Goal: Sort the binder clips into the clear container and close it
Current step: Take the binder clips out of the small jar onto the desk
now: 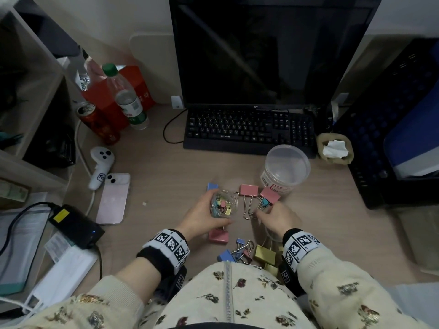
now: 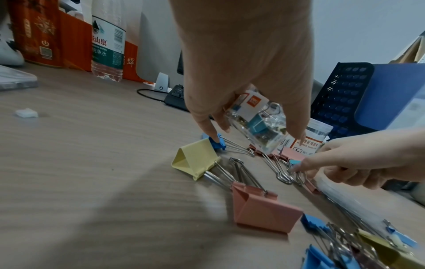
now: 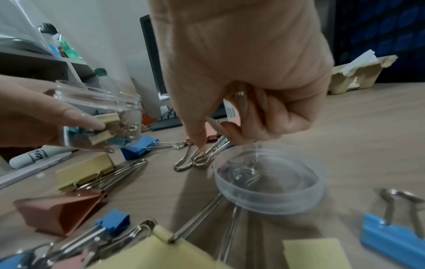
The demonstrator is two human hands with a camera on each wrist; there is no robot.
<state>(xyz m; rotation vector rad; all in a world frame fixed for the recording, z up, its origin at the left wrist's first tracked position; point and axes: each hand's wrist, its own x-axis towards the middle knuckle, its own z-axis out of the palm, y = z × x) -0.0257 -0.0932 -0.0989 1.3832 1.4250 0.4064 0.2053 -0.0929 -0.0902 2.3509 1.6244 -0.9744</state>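
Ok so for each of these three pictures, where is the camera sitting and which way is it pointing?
Head: on the head, looking down at the desk; both forearms, left hand and right hand show.
Left wrist: low, along the left hand gripping the small clear container; right hand enters from the right.
Right wrist: low, along the right hand at wire handles beside a clear lid; left hand at left.
Shared: all three show the small clear container.

Dim, flat indoor light. Soft shadows on the pale wood-grain desk [image 2: 69, 182] below the left hand [image 2: 243, 63]. Heavy wide-angle bending at frame edges (wrist views worst). Motion-blurred near clips, grainy throughout.
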